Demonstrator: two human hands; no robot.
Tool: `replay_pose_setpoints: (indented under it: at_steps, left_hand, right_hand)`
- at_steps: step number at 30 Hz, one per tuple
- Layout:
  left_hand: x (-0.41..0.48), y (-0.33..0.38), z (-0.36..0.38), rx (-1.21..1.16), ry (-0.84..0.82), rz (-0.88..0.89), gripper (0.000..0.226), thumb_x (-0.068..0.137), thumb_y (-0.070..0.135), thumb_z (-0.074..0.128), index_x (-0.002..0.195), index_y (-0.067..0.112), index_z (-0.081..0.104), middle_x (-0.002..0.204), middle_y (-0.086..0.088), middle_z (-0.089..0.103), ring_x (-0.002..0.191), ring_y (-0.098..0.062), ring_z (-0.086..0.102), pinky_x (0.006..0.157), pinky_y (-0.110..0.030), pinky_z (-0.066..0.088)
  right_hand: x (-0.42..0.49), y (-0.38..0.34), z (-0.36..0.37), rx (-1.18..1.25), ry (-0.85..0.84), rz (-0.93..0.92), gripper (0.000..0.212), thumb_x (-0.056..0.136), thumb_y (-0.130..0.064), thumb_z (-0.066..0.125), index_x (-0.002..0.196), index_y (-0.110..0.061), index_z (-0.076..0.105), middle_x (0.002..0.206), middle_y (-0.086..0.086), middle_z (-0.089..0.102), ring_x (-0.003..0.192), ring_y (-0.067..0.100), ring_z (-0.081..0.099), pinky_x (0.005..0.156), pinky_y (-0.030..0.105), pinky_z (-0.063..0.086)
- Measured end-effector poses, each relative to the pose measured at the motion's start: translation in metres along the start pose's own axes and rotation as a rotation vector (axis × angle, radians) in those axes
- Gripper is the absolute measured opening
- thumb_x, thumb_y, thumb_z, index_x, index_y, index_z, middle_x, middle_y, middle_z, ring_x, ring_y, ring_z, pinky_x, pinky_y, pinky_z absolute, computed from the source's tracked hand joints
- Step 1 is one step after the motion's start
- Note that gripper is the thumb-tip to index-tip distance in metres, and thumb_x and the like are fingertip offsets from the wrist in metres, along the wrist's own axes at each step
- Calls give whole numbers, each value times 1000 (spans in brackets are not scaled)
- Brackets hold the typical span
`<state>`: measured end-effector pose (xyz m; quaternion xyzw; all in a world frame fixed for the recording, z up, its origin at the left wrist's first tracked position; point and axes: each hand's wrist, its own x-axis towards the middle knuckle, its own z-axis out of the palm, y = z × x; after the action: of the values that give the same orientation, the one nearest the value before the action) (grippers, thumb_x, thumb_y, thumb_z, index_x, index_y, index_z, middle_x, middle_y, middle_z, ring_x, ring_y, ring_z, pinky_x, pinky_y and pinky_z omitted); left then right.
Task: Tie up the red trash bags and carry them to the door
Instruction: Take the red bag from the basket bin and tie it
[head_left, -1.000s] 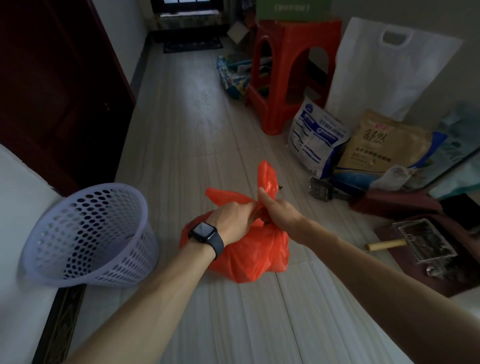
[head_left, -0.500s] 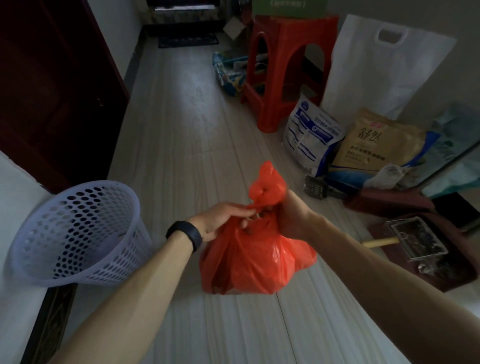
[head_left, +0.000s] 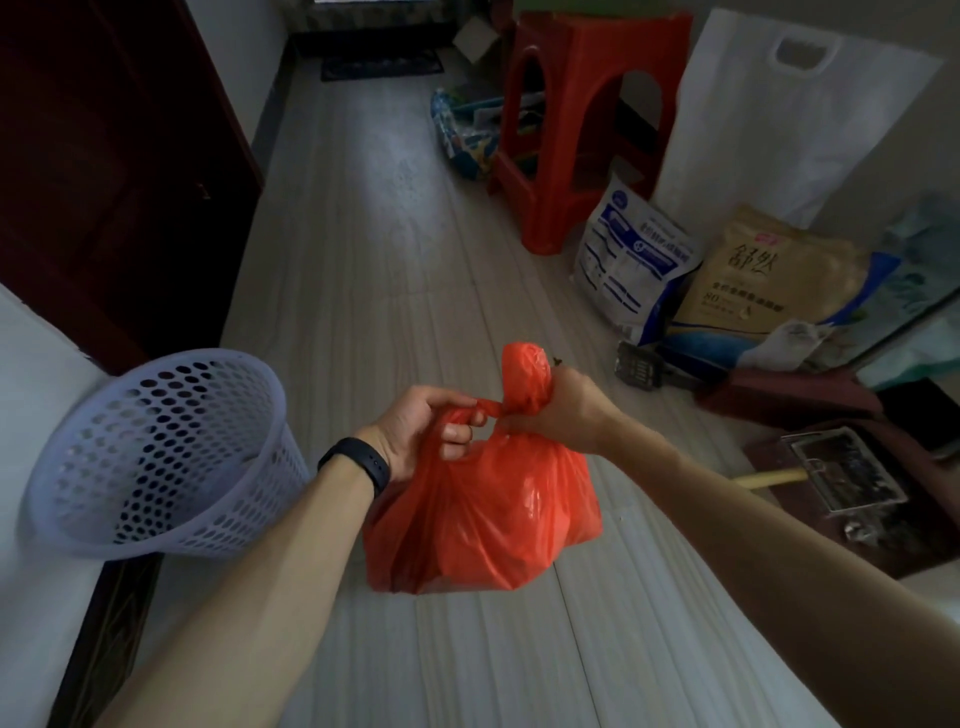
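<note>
The left hand (head_left: 421, 431), with a black band (head_left: 358, 462) on its wrist, pinches one twisted ear of the thin red plastic trash bag (head_left: 483, 514) between thumb and curled fingers. The right hand (head_left: 566, 415) is closed in a fist around the other, bunched ear, which stands up above the fist. The two ears cross between the hands, so by judgement the knot is formed but not yet pulled tight. The full bag hangs below the hands over the middle of the pale plank floor (head_left: 363, 291); whether its base touches the floor cannot be determined. A perforated lilac plastic waste basket (head_left: 156, 452) stands tilted at the left edge of the floor, apart from the bag. A red plastic stool (head_left: 587, 119) stands at the right edge, farther on. A dark mat (head_left: 382, 65) lies at the far end. Remaining: tighten the knot and carry the bag to the door. No other red bag is in view.
</note>
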<state>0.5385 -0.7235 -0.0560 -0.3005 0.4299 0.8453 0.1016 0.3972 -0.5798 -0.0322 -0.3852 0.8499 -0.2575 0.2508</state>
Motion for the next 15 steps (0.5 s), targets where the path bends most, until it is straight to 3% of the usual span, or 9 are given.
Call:
replay_pose_setpoints:
  at_steps: [2, 5, 8, 10, 12, 15]
  left_hand:
    - [-1, 0, 5, 34, 22, -12, 35, 90, 33, 50, 73, 3, 61, 42, 1, 42, 34, -10, 35, 36, -18, 29]
    - [5, -1, 9, 104, -3, -49, 60, 95, 49, 43, 88, -4, 70, 57, -8, 54, 37, -11, 41, 37, -18, 34]
    - [13, -1, 11, 149, -17, -85, 71, 97, 57, 36, 110, -5, 67, 66, -12, 67, 37, -13, 50, 36, -17, 40]
    - [15, 0, 14, 174, 31, -67, 63, 97, 57, 36, 102, 3, 68, 60, -9, 65, 34, -12, 49, 34, -16, 39]
    - [15, 0, 18, 201, 77, -23, 49, 95, 56, 45, 90, 11, 66, 57, -6, 60, 34, -11, 46, 34, -17, 37]
    - [15, 0, 22, 250, 87, -12, 44, 90, 58, 54, 90, 16, 67, 69, -7, 68, 35, -10, 46, 35, -19, 37]
  right_hand:
    - [1, 5, 8, -43, 112, -102, 35, 76, -39, 82, 72, -23, 51, 69, -6, 58, 70, 19, 61, 55, 25, 44]
    - [0, 13, 17, 3, 275, -202, 26, 80, -39, 70, 93, -25, 52, 85, -2, 66, 81, 27, 66, 69, 40, 54]
    - [-2, 14, 21, 113, 374, -174, 20, 80, -35, 68, 87, -26, 53, 77, -10, 61, 78, 22, 66, 69, 42, 55]
    - [0, 18, 21, 161, 412, -94, 18, 80, -34, 74, 83, -23, 60, 77, -10, 62, 80, 22, 68, 71, 41, 55]
    - [2, 24, 20, 154, 413, -6, 29, 79, -41, 76, 83, -13, 66, 82, 0, 67, 83, 25, 69, 72, 41, 55]
    - [5, 33, 22, 135, 368, 61, 43, 78, -55, 71, 83, -12, 70, 84, 8, 72, 79, 26, 70, 70, 44, 57]
